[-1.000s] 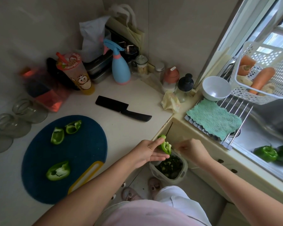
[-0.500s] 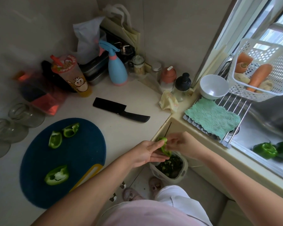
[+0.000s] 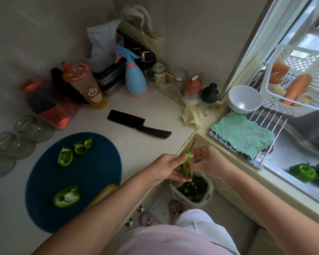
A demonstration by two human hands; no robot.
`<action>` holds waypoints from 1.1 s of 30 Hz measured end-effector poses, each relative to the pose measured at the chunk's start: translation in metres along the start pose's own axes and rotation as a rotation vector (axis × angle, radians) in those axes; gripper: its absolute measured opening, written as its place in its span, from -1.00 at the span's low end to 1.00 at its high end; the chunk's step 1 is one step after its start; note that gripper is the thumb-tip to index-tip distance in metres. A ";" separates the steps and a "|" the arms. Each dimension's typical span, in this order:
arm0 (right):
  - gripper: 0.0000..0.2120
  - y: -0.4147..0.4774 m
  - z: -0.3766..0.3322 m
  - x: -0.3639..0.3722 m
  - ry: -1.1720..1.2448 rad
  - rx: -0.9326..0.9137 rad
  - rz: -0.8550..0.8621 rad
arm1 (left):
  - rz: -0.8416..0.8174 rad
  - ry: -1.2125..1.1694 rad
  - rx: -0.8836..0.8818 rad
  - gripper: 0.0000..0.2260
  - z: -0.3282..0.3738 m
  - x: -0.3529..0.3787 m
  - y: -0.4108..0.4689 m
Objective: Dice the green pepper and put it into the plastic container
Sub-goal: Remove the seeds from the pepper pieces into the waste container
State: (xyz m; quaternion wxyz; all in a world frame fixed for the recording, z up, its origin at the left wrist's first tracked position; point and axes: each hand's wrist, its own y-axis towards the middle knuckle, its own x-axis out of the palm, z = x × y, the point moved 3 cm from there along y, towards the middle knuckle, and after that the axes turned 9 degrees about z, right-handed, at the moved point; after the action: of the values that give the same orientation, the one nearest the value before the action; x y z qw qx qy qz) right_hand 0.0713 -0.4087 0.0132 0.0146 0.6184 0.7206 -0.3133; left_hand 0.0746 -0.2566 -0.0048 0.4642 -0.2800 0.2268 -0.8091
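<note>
Pepper piece [image 3: 187, 167] green, curved | left grip [image 3: 167, 169] holds it | right grip [image 3: 209, 161] pinches top

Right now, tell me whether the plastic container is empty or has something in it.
Not empty: the lidless plastic container shows dark green pieces covering its inside.

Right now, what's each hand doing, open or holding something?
Left hand: holds pepper piece.
Right hand: pinches the same piece's top.
</note>
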 end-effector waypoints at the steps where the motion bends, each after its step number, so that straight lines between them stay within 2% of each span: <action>1: -0.86 0.000 -0.002 0.000 0.001 0.002 -0.001 | 0.001 0.017 0.010 -0.69 0.001 0.000 -0.001; 6: -0.84 -0.003 -0.006 0.002 -0.030 0.021 0.011 | 0.002 0.086 0.057 -0.69 0.001 0.001 -0.002; 10: -0.85 -0.007 -0.005 0.002 -0.042 0.025 -0.063 | -0.057 0.108 0.042 -0.69 -0.001 -0.001 -0.006; 14: -0.80 -0.011 -0.007 0.002 0.074 0.060 -0.173 | -0.103 0.147 0.050 -0.66 0.000 -0.001 -0.009; 19: -0.74 -0.006 0.007 0.004 0.366 0.227 -0.349 | -0.098 0.181 0.079 -0.65 0.003 0.002 -0.007; 26: -0.78 0.002 0.021 0.006 0.459 0.378 -0.510 | -0.067 0.308 0.127 -0.76 0.002 0.001 0.000; 29: -0.81 0.002 0.020 -0.004 0.413 0.351 -0.470 | -0.042 0.295 0.106 -0.75 0.000 -0.001 0.001; 33: -0.86 0.004 0.024 -0.018 0.424 0.351 -0.277 | 0.026 0.227 0.075 -0.77 -0.005 -0.007 0.001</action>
State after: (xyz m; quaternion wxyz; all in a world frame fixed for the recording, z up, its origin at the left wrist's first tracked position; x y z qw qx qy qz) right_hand 0.0698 -0.4361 -0.0005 -0.2862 0.5588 0.7199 -0.2959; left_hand 0.0747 -0.2505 -0.0107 0.4560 -0.1660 0.2513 -0.8375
